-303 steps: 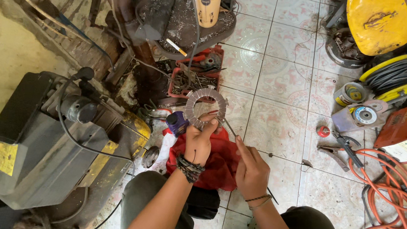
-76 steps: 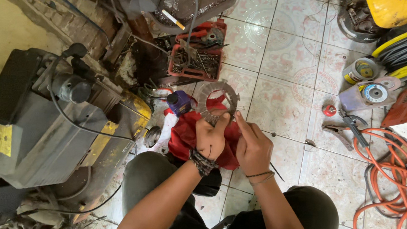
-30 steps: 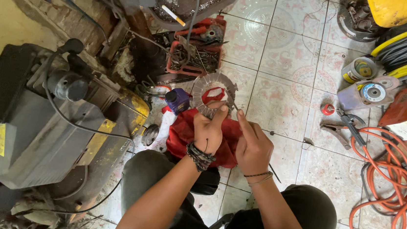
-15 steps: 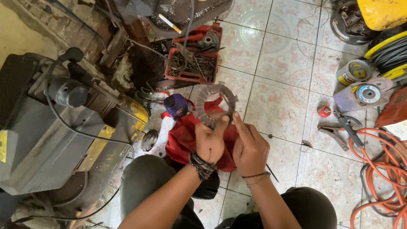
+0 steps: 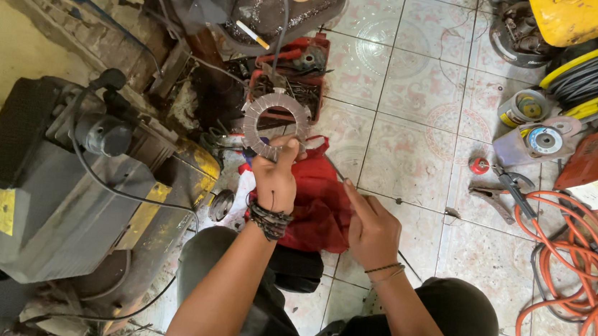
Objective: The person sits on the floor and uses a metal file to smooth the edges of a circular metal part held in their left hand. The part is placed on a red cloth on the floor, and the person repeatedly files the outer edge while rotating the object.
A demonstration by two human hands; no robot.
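— What's in the red tray [image 5: 318,47]?
— Tangled metal scrap and small tools, on the tiled floor [image 5: 421,85].
— And the metal ring [image 5: 274,125]?
— Flat, grey, notched around the rim, held up just before that tray. The left hand [image 5: 274,180] pinches its lower edge; the right hand [image 5: 371,228] closes on a thin rod [image 5: 347,181] over the red cloth [image 5: 317,206].

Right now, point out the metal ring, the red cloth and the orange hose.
metal ring [image 5: 254,118], head view, on its flat left band.
red cloth [image 5: 321,206], head view, on its crumpled middle.
orange hose [image 5: 594,302], head view, on a loop of the coil.
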